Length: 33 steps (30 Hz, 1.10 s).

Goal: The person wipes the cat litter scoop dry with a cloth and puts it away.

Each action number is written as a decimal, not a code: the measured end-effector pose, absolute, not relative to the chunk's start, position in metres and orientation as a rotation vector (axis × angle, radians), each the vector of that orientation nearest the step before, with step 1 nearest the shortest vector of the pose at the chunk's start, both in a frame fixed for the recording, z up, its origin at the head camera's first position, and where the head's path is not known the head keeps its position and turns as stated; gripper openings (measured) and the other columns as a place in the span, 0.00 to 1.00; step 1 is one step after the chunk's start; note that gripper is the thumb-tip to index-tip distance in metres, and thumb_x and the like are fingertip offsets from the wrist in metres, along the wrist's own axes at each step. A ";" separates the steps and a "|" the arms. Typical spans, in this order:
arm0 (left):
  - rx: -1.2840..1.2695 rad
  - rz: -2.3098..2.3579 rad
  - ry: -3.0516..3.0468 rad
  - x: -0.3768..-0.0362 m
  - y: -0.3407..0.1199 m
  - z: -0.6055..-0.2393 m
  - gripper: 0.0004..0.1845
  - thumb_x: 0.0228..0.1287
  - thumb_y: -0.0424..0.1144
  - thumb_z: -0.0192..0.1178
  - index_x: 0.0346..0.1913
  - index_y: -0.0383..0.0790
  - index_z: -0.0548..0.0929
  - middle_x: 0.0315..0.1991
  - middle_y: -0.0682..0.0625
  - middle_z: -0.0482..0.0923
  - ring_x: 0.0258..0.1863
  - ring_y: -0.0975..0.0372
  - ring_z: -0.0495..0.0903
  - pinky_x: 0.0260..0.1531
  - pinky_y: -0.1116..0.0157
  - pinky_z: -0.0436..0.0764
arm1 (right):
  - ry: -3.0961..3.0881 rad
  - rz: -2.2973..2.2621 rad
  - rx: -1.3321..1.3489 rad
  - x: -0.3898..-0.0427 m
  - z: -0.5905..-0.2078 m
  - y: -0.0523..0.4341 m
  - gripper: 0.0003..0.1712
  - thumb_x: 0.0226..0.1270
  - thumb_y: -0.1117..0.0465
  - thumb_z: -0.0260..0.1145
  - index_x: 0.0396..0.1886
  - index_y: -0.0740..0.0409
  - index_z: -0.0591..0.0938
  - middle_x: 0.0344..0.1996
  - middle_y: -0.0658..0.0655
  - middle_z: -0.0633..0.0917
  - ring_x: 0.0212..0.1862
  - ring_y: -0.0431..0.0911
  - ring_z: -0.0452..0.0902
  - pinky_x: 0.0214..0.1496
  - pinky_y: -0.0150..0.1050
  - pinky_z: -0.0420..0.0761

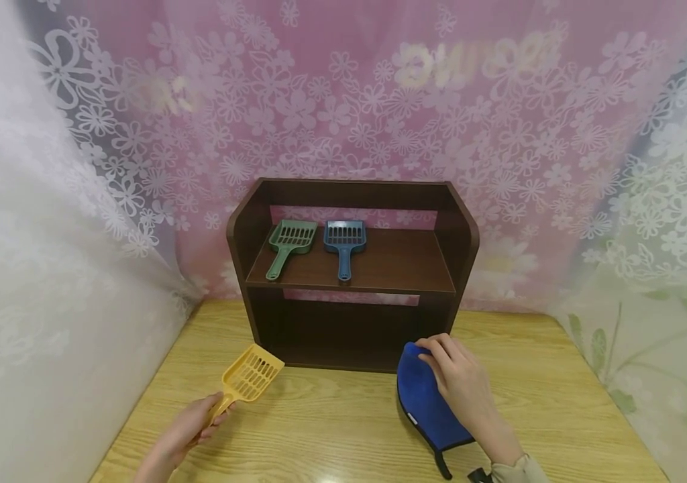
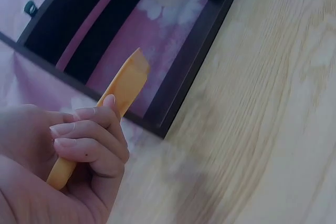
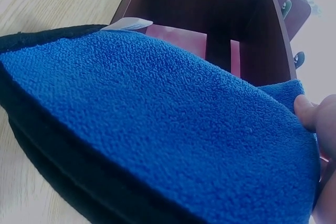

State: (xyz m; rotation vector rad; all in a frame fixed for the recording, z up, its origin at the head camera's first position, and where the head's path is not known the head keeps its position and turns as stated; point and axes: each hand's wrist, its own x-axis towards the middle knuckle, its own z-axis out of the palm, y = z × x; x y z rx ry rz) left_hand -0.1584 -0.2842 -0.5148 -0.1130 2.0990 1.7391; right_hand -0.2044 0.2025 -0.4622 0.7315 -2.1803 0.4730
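My left hand grips a yellow litter scoop by its handle, with the slotted head tilted up towards the shelf. In the left wrist view the fingers curl round the handle and the scoop shows edge-on. At the right, my right hand pinches the top of a blue terry cloth with black trim between thumb and fingers. The cloth hangs down from the pinch in front of the shelf's right corner; a small white tag sticks out from its edge in the right wrist view.
A dark brown two-level shelf stands at the back of the wooden table. Its upper level holds a green litter scoop and a blue litter scoop. Flowered curtains hang behind and at both sides.
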 end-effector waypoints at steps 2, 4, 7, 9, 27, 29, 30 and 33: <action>-0.089 1.739 2.093 -0.160 -0.278 -0.514 0.27 0.84 0.52 0.37 0.51 0.31 0.76 0.27 0.55 0.68 0.18 0.70 0.59 0.19 0.75 0.63 | -2.184 0.475 0.729 -0.204 -0.462 0.203 0.22 0.83 0.46 0.49 0.48 0.54 0.85 0.40 0.51 0.82 0.38 0.45 0.79 0.38 0.40 0.80; -0.067 1.743 2.088 -0.163 -0.272 -0.513 0.26 0.84 0.53 0.37 0.51 0.32 0.77 0.27 0.55 0.68 0.18 0.70 0.59 0.19 0.75 0.63 | -2.187 0.479 0.727 -0.204 -0.462 0.204 0.22 0.82 0.46 0.49 0.48 0.54 0.85 0.40 0.51 0.82 0.38 0.46 0.80 0.38 0.41 0.80; -0.043 1.750 2.079 -0.166 -0.262 -0.510 0.27 0.84 0.52 0.37 0.51 0.32 0.78 0.26 0.56 0.68 0.18 0.71 0.59 0.18 0.76 0.63 | -2.194 0.480 0.725 -0.204 -0.462 0.205 0.20 0.82 0.48 0.51 0.48 0.54 0.84 0.40 0.51 0.82 0.38 0.45 0.80 0.38 0.40 0.80; -0.018 1.752 2.070 -0.169 -0.255 -0.508 0.27 0.84 0.52 0.37 0.51 0.32 0.78 0.26 0.56 0.68 0.18 0.71 0.59 0.18 0.76 0.63 | -2.194 0.480 0.725 -0.204 -0.461 0.206 0.15 0.80 0.51 0.56 0.48 0.54 0.84 0.40 0.51 0.82 0.38 0.45 0.80 0.38 0.40 0.80; 0.195 1.752 2.038 -0.188 -0.170 -0.500 0.25 0.84 0.51 0.40 0.48 0.33 0.80 0.25 0.55 0.68 0.17 0.69 0.58 0.18 0.75 0.60 | -2.201 0.480 0.673 -0.201 -0.459 0.211 0.13 0.64 0.67 0.72 0.48 0.57 0.84 0.39 0.54 0.83 0.38 0.47 0.81 0.39 0.44 0.82; 0.234 1.739 2.035 -0.188 -0.161 -0.500 0.25 0.84 0.49 0.39 0.47 0.32 0.80 0.25 0.55 0.68 0.17 0.69 0.58 0.17 0.75 0.60 | -2.199 0.488 0.653 -0.201 -0.457 0.210 0.14 0.63 0.67 0.72 0.48 0.57 0.84 0.39 0.55 0.83 0.38 0.48 0.81 0.38 0.44 0.82; 0.252 1.733 2.033 -0.189 -0.156 -0.499 0.25 0.84 0.49 0.39 0.48 0.32 0.80 0.25 0.55 0.68 0.17 0.69 0.58 0.18 0.74 0.60 | -2.197 0.488 0.642 -0.201 -0.456 0.209 0.14 0.63 0.68 0.72 0.48 0.57 0.84 0.39 0.55 0.83 0.38 0.48 0.81 0.38 0.44 0.82; 0.309 1.717 2.024 -0.190 -0.142 -0.497 0.24 0.84 0.48 0.39 0.48 0.32 0.81 0.24 0.55 0.68 0.16 0.69 0.58 0.17 0.73 0.60 | -2.187 0.484 0.605 -0.202 -0.452 0.207 0.14 0.63 0.67 0.72 0.49 0.58 0.84 0.39 0.55 0.83 0.37 0.48 0.81 0.37 0.44 0.82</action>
